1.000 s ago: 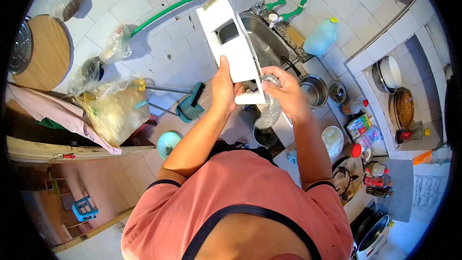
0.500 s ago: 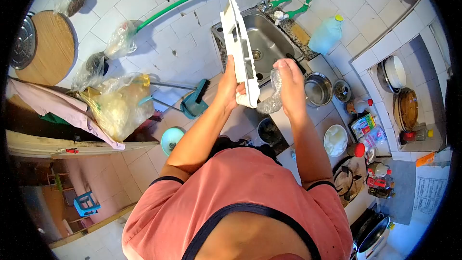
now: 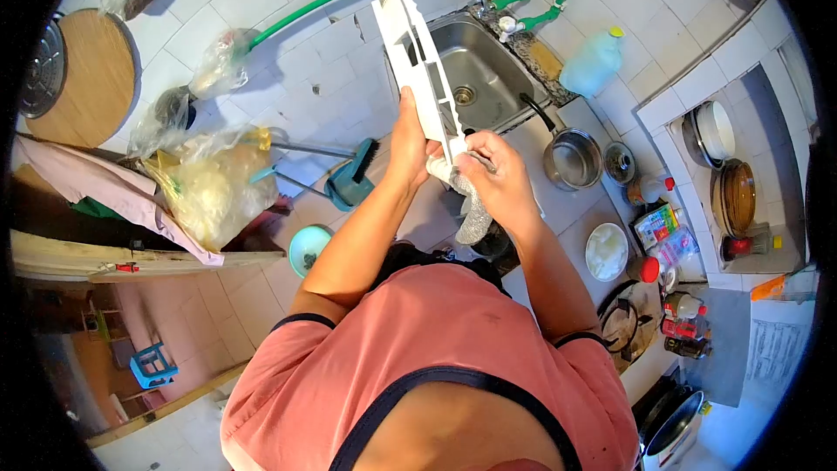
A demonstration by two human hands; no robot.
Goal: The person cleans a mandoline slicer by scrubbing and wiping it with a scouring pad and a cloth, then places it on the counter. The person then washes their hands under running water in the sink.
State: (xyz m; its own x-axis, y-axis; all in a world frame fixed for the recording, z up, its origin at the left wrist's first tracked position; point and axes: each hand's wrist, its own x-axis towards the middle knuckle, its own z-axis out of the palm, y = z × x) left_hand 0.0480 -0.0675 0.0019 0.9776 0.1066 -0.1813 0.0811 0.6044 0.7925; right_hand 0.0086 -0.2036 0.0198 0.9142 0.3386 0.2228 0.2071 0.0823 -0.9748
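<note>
My left hand [image 3: 410,141] is closed around the lower part of a long white plastic rack [image 3: 420,70], which has slots along it and a scalloped edge. The rack is held up at a tilt, its far end toward the sink. In my right hand [image 3: 500,176] a grey, silvery mesh dishcloth [image 3: 473,216] is pinched against the rack's near end. Part of the cloth hangs down below both hands. The fingertips of my left hand are partly hidden behind the rack.
A steel sink [image 3: 514,78] lies beyond the rack. To the right are a saucepan [image 3: 573,160], a white bowl [image 3: 607,251] and several bottles. A blue dustpan [image 3: 347,185], a light green basin [image 3: 309,249] and a filled plastic bag [image 3: 214,205] are on the left.
My right hand has moved left and down, bringing the dishcloth onto the near end of the rack. The rack has shifted slightly left and up, and the saucepan's handle now shows.
</note>
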